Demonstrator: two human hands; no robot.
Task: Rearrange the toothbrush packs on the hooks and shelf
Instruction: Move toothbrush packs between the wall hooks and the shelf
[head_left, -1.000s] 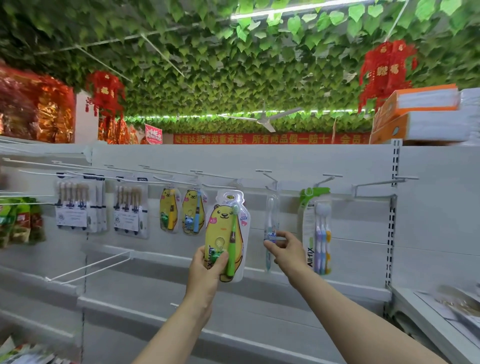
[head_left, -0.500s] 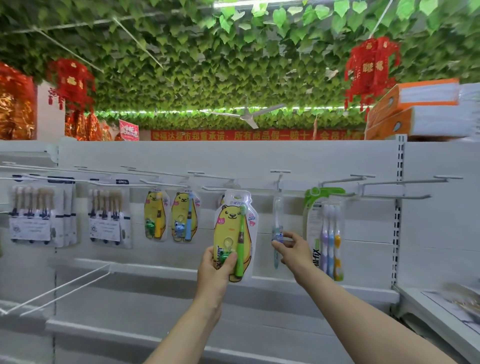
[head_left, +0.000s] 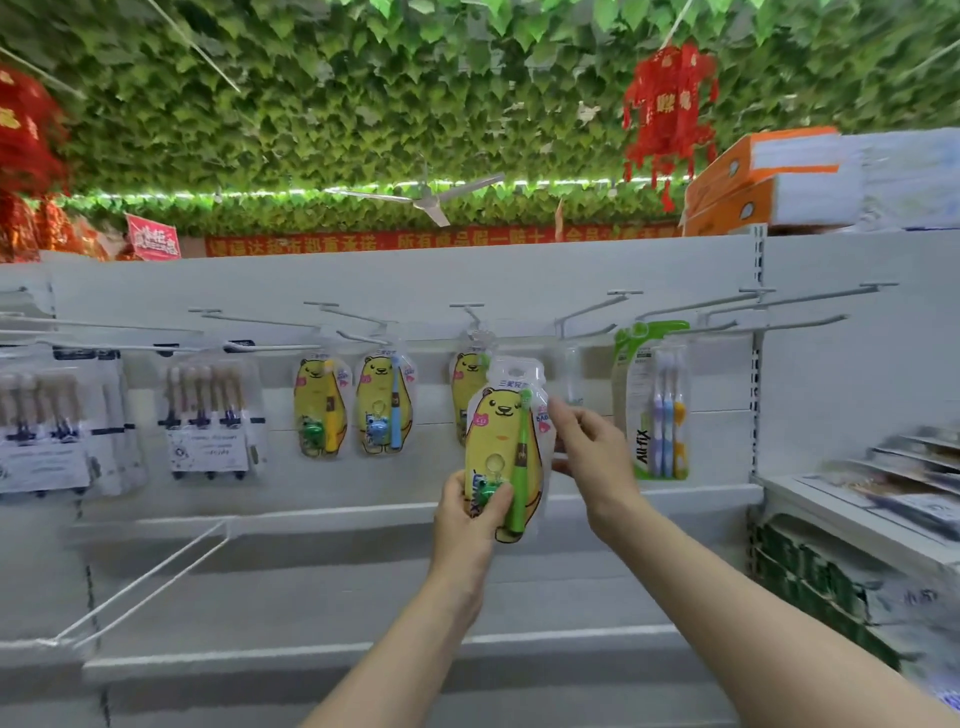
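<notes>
My left hand (head_left: 470, 512) grips the bottom of a yellow bear toothbrush pack (head_left: 501, 431) with a green brush, holding it upright in front of the hooks. Behind it, another bear pack (head_left: 462, 384) hangs on a hook. My right hand (head_left: 592, 452) is just right of the held pack. Its fingers and thumb are curled round the lower part of a slim clear toothbrush pack (head_left: 571, 374) that hangs from a hook; the view is blurred there. Two more bear packs (head_left: 319, 405) (head_left: 384, 400) hang to the left.
A green Allfix three-brush pack (head_left: 654, 405) hangs right of my hands. Multi-brush packs (head_left: 208, 415) fill the left hooks. Bare hooks (head_left: 779, 306) jut out at upper right. A white wire rack (head_left: 145, 587) slopes at lower left. A side shelf (head_left: 831, 504) holds goods.
The view has shifted. My left hand has carried the bear pack right and slightly lower, next to my right hand, uncovering another bear pack on the hook behind. My right hand stays at the clear pack.
</notes>
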